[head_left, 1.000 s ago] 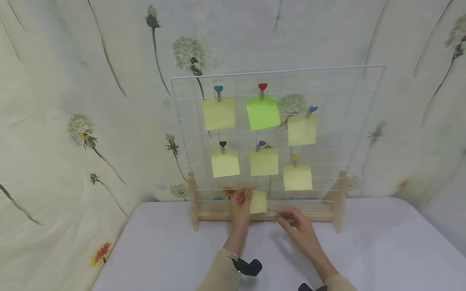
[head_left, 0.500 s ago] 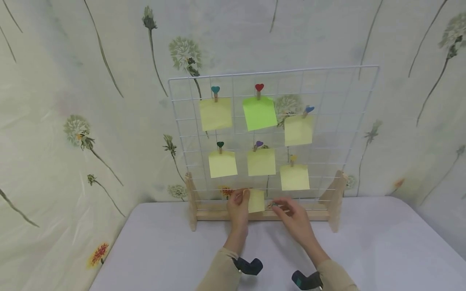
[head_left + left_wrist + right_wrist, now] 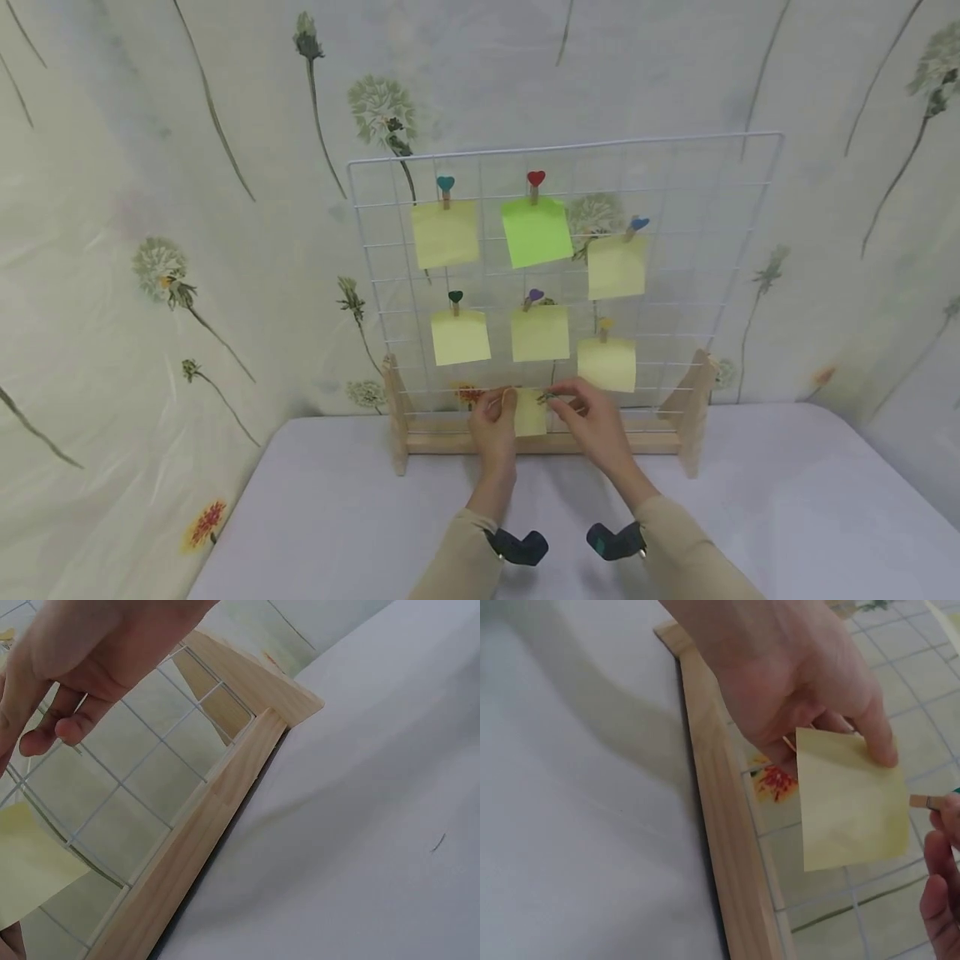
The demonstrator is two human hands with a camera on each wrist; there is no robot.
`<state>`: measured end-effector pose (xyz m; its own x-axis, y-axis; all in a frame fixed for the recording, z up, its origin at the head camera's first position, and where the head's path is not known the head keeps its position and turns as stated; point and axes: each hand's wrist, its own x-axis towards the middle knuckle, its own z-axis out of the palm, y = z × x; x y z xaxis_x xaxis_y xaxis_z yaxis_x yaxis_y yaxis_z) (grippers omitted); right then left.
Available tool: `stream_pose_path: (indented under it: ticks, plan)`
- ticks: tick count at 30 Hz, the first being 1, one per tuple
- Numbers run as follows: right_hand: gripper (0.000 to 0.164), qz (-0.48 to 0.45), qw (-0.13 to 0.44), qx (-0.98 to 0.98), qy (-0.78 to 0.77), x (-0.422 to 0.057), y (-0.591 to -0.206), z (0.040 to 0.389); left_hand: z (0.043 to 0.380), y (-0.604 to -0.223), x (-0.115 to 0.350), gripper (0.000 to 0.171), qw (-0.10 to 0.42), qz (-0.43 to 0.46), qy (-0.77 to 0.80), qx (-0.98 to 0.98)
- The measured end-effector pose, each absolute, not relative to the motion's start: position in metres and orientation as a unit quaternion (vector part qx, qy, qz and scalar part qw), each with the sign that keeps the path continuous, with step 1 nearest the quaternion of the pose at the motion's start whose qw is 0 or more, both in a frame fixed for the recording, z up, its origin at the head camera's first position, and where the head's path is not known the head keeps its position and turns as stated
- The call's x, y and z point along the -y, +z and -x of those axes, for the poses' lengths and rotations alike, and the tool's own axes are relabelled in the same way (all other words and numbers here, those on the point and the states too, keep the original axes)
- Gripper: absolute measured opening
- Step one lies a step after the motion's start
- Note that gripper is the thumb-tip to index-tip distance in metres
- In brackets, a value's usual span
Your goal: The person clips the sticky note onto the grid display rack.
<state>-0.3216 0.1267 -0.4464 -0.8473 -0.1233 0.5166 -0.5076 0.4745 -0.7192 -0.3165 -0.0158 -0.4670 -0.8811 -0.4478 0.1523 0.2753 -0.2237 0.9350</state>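
Low on the white wire grid, my left hand pinches a pale yellow sticky note by its upper left part, thumb in front. In the right wrist view that note hangs flat from the left hand. My right hand pinches a small wooden clothespin with a bit of green at its end. The clothespin points at the note's top edge, close beside it. In the left wrist view the right hand is up at the grid, with the note below.
Several notes hang above on heart-topped clothespins, among them a green note and a yellow note just over my right hand. A wooden stand holds the grid upright on a white-covered table, before a floral cloth backdrop.
My right hand has moved left and up with the clothespin, from beside the stand's base bar to the note's top right. My left hand keeps holding the note in nearly the same place.
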Motion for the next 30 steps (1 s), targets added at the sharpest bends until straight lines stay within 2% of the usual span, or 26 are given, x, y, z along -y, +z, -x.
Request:
stream_pose_path:
  ticks: [4, 10, 20, 30]
  plan:
    - [0.017, -0.191, 0.181, 0.822, 0.505, -0.123, -0.445, 0.325, 0.329, -0.483, 0.014, 0.022, 0.236, -0.088, -0.779, 0.574]
    - [0.018, -0.176, 0.152, 0.819, 0.525, -0.118, -0.445, 0.328, 0.329, -0.483, 0.012, 0.023, 0.238, -0.097, -0.785, 0.564]
    - [0.018, -0.163, 0.171, 0.821, 0.520, -0.113, -0.442, 0.336, 0.309, -0.458, 0.010, 0.022, 0.235, -0.085, -0.797, 0.551]
    - [0.015, -0.157, 0.166, 0.827, 0.514, -0.108, -0.437, 0.339, 0.328, -0.482, 0.008, 0.023, 0.238, -0.090, -0.796, 0.549]
